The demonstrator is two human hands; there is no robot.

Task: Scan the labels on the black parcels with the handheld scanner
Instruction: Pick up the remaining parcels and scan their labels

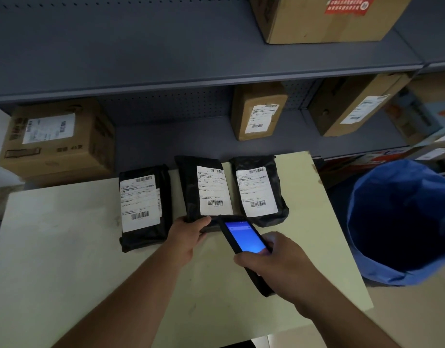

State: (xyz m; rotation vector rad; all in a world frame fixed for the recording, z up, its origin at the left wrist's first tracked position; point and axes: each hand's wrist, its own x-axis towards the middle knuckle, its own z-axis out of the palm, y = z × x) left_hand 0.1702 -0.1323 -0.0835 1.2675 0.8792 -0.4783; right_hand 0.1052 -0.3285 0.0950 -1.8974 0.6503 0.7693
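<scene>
Hands [188, 232] tilt glossy rectangular middle parcel [191, 192].

left hand [188, 233] gripping, right hand [279, 262] clenched

Open table [66, 247] left of three parcels [145, 207]; blue bin [402, 222] crowding the right edge.

Glossy black plastic parcels [260, 189] bear matt white paper labels [140, 202] on a smooth matt pale worktop [66, 234]; far shelves [191, 71] look matt grey metal.
</scene>
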